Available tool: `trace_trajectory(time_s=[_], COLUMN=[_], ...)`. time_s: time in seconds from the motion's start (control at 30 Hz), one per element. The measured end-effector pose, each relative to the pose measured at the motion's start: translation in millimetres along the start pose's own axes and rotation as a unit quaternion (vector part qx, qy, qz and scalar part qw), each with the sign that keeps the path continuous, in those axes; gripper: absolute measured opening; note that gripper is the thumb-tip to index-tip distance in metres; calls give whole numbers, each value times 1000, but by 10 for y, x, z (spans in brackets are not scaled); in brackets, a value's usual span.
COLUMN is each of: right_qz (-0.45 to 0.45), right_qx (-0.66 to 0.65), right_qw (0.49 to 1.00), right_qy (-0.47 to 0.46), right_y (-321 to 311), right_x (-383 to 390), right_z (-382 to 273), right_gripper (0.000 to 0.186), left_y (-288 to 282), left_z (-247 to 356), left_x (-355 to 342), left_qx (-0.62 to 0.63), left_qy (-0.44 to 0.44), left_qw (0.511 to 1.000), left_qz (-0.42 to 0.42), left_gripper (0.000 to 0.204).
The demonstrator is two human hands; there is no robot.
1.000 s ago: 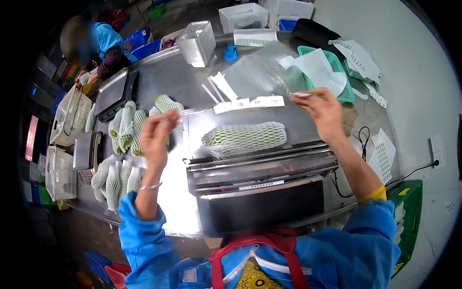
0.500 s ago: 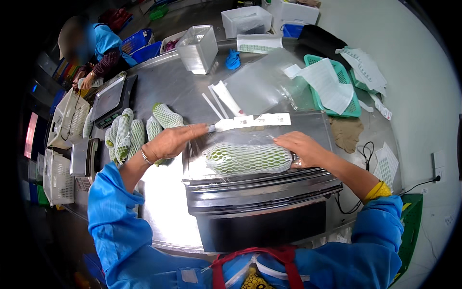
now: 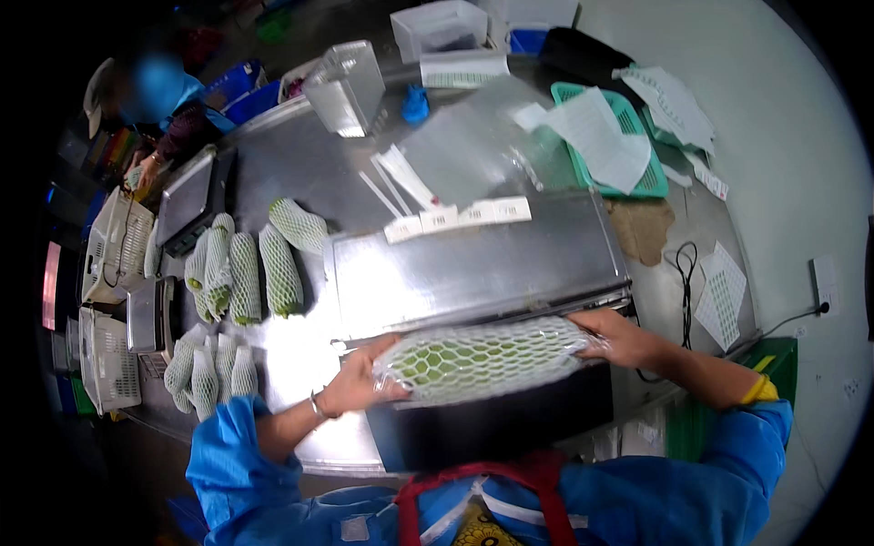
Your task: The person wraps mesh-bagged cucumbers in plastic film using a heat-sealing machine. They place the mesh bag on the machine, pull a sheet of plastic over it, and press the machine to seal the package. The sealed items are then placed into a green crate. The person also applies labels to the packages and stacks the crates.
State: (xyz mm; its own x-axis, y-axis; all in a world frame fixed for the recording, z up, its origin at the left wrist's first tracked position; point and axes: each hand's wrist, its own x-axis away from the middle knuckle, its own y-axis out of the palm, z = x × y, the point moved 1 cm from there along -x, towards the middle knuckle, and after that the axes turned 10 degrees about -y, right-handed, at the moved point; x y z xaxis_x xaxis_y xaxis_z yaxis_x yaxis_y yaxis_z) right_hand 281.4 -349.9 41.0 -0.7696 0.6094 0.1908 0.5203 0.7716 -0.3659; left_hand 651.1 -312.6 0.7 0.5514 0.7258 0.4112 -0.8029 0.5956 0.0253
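My left hand (image 3: 362, 380) grips the left end of a long green vegetable in white foam netting and clear film (image 3: 478, 355). My right hand (image 3: 612, 337) is closed on its other end. I hold it level over the steel machine's black lower part (image 3: 492, 437), in front of its metal top (image 3: 469, 268). A row of white labels (image 3: 458, 215) lies along the back of that top, near thin white strips (image 3: 408, 177) and clear film sheets (image 3: 469, 132). More netted vegetables (image 3: 244, 278) lie in groups at the left.
A co-worker's sleeve (image 3: 187, 132) is at upper left, near two scales (image 3: 187, 191) and white crates (image 3: 109, 346). Clear containers (image 3: 341, 91) stand at the back. A teal basket with paper (image 3: 655, 182) and looped black cable (image 3: 685, 282) are at right, beside the wall.
Both hands have come down and toward me, carrying the netted vegetable from the metal top to over the machine's near part. The co-worker's hands have shifted slightly.
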Motion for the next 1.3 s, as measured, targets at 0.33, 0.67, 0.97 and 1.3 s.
trace_trajectory(time_s=[0.33,0.67,0.97,1.3], right_qz=[277,582,481,642], right_qx=[-598,-249,-67,-112], right_qw=[747,770,873,749], right_qy=[93,81,53,123], right_y=[1424,2052,2146,2480], right_x=[938,1002,1171,1489], right_z=[601,703,659,999], right_gripper=[39,13,9,20], left_y=[1095,1504,1720,1723], left_z=[-775,-1150,-1058,-978], left_x=[770,745,609,277], left_qx=[503,3,-36,-100], left_qy=[-306,-39,70,-36], left_qw=[807,911,846,908], left_qz=[39,410,527,405], left_gripper=[40,13,24,25])
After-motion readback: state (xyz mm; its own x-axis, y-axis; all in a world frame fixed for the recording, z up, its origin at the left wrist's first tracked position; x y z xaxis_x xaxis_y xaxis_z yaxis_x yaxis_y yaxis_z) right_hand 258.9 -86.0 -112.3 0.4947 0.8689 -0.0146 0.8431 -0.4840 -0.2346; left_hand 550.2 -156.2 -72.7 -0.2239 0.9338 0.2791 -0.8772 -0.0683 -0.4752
